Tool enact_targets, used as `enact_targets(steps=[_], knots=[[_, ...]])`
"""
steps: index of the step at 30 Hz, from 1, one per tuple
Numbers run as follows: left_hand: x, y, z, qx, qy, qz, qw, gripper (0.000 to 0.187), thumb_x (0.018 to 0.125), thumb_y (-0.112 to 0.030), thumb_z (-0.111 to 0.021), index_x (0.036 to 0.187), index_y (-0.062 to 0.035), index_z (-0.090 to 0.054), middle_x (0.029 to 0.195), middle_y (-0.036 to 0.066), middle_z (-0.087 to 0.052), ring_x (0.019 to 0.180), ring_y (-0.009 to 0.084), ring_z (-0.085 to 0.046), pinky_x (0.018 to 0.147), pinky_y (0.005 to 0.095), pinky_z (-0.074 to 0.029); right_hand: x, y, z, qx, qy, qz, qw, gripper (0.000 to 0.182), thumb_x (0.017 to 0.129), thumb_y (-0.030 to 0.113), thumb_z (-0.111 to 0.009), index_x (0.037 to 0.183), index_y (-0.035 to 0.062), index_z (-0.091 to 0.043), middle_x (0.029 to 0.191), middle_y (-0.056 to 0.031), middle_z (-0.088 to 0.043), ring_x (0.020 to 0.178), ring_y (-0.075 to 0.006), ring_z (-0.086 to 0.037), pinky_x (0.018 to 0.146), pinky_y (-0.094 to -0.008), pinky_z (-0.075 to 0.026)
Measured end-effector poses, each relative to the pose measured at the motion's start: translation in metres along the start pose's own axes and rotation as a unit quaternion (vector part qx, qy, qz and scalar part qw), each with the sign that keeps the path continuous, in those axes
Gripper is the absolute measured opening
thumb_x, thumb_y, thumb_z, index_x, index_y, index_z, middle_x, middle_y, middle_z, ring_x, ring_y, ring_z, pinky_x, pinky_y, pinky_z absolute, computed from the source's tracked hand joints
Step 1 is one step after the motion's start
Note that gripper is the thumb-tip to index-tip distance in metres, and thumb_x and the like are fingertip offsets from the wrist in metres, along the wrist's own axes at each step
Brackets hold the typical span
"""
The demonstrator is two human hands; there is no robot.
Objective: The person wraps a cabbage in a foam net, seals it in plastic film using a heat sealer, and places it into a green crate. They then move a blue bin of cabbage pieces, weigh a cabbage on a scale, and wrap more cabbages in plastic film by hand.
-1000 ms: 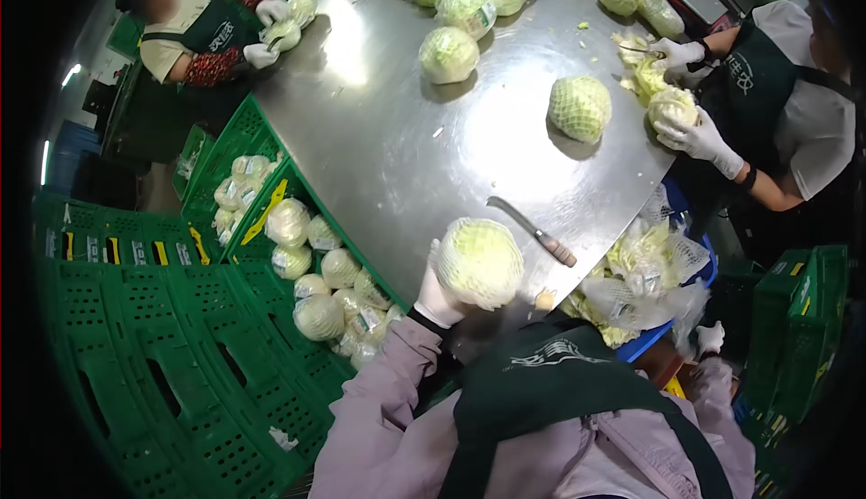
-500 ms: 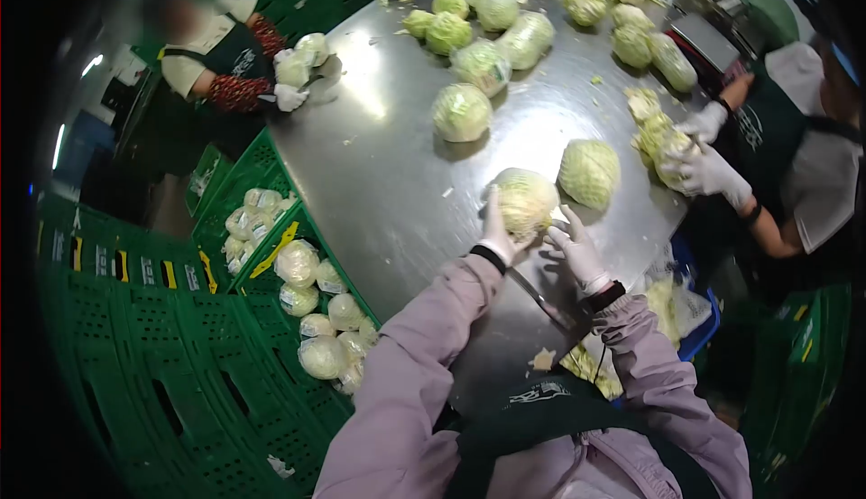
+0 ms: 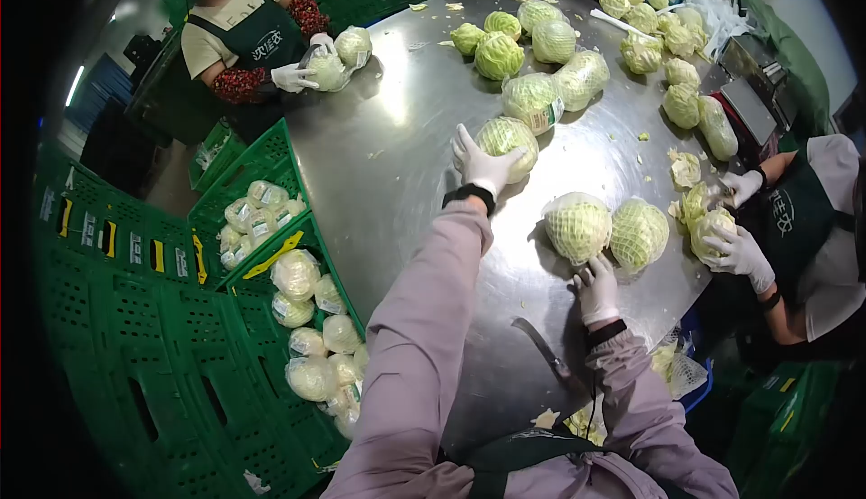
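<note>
The steel worktop is carrying bare heads and covered ones; green crates alongside are holding finished-looking wrapped heads. A co-worker's apron is showing white lettering, not surely legible. Your left hand is spreading wide, clasping the near side of a wrapped cabbage resting on the worktop. Your right hand is opening partway, gripping nothing, at the edge of a netted cabbage (contact uncertain). A knife is lying loose nearby. One label is showing unreadable print.
</note>
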State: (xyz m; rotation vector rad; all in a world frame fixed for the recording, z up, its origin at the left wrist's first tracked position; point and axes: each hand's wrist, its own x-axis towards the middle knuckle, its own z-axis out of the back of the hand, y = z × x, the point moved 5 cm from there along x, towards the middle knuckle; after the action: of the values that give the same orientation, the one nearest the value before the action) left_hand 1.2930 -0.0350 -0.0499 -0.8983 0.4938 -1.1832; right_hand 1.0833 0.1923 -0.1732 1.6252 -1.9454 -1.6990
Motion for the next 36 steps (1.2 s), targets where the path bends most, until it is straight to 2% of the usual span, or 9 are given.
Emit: enact_targets(steps=[3,9,13,15,19,25,29,32,36], knots=[[0.041,0.052,-0.063,-0.348,0.249,0.067,0.901,0.093,0.064,-0.032,-0.084,0.135,-0.0088,-0.029,0.134,0.019,-0.038,0.123,0.0333,-0.042,0.099,0.0456,-0.039,-0.047,0.012,-0.021,0.024,0.014,-0.034,0.999,0.037,0.092,0.013,-0.052,0.128,0.0053,-0.045,0.091,-0.0032,-0.056,0.075,-0.0131,-0.055,0.061,-0.0252,-0.045],[-0.023,0.091,0.018,-0.457,0.298,0.304,0.781,0.067,0.080,-0.044,-0.064,0.133,-0.0137,-0.037,0.128,0.016,-0.044,0.118,0.0299,-0.046,0.093,0.0458,-0.044,-0.101,-0.001,-0.031,-0.049,0.125,-0.102,0.986,0.037,0.094,0.011,-0.050,0.130,0.0017,-0.046,0.105,-0.0073,-0.059,0.085,-0.0158,-0.061,0.069,-0.0253,-0.048],[-0.110,0.121,0.075,-0.519,0.310,0.378,0.702,0.062,0.080,-0.045,-0.061,0.130,-0.0133,-0.042,0.129,0.012,-0.046,0.117,0.0270,-0.046,0.093,0.0445,-0.044,-0.124,0.014,-0.074,-0.161,0.261,0.022,0.952,0.046,0.094,0.011,-0.051,0.137,0.0036,-0.039,0.113,-0.0097,-0.058,0.096,-0.0170,-0.059,0.082,-0.0295,-0.050],[-0.157,0.133,0.107,-0.554,0.345,0.366,0.664,0.062,0.082,-0.045,-0.057,0.132,-0.0129,-0.042,0.131,0.012,-0.047,0.119,0.0287,-0.047,0.092,0.0468,-0.046,-0.140,0.026,-0.094,-0.210,0.252,0.140,0.934,0.051,0.092,0.011,-0.055,0.140,0.0076,-0.036,0.116,-0.0093,-0.057,0.102,-0.0176,-0.056,0.084,-0.0291,-0.049],[-0.245,0.138,0.160,-0.624,0.426,0.345,0.557,0.063,0.087,-0.044,-0.046,0.139,-0.0099,-0.035,0.139,0.015,-0.043,0.126,0.0305,-0.044,0.092,0.0545,-0.046,-0.160,-0.003,-0.090,-0.253,0.389,0.056,0.884,0.058,0.087,0.011,-0.063,0.140,0.0132,-0.038,0.116,-0.0098,-0.057,0.100,-0.0146,-0.056,0.082,-0.0241,-0.048],[-0.346,0.160,0.194,-0.564,0.397,0.482,0.541,0.064,0.089,-0.046,-0.045,0.140,-0.0100,-0.033,0.140,0.013,-0.041,0.125,0.0322,-0.044,0.094,0.0551,-0.045,-0.229,-0.004,-0.053,-0.382,0.253,0.187,0.869,0.019,0.083,0.008,-0.065,0.101,0.0025,-0.065,0.090,-0.0112,-0.062,0.073,-0.0184,-0.061,0.066,-0.0284,-0.049],[-0.357,0.158,0.210,-0.337,0.422,0.458,0.706,0.056,0.087,-0.038,-0.058,0.137,-0.0178,-0.041,0.137,0.010,-0.039,0.121,0.0274,-0.046,0.098,0.0419,-0.041,-0.233,-0.009,-0.019,-0.544,0.158,0.322,0.758,0.013,0.086,0.010,-0.059,0.081,-0.0015,-0.057,0.072,-0.0163,-0.057,0.066,-0.0245,-0.058,0.062,-0.0380,-0.044],[-0.328,0.134,0.236,-0.082,0.284,0.036,0.955,0.050,0.076,-0.020,-0.072,0.122,-0.0094,-0.056,0.125,0.017,-0.044,0.114,0.0268,-0.047,0.094,0.0352,-0.041,-0.215,-0.037,0.013,-0.309,0.154,0.093,0.934,0.015,0.094,0.016,-0.052,0.087,0.0028,-0.056,0.076,-0.0060,-0.059,0.065,-0.0167,-0.058,0.061,-0.0287,-0.050],[-0.337,0.065,0.243,-0.026,0.250,-0.186,0.950,0.061,0.067,-0.021,-0.079,0.121,-0.0073,-0.054,0.130,0.018,-0.039,0.120,0.0343,-0.041,0.103,0.0404,-0.032,-0.236,-0.027,-0.002,-0.007,0.194,-0.135,0.972,0.014,0.097,0.018,-0.046,0.090,0.0081,-0.054,0.080,-0.0013,-0.054,0.069,-0.0119,-0.053,0.060,-0.0250,-0.048]])
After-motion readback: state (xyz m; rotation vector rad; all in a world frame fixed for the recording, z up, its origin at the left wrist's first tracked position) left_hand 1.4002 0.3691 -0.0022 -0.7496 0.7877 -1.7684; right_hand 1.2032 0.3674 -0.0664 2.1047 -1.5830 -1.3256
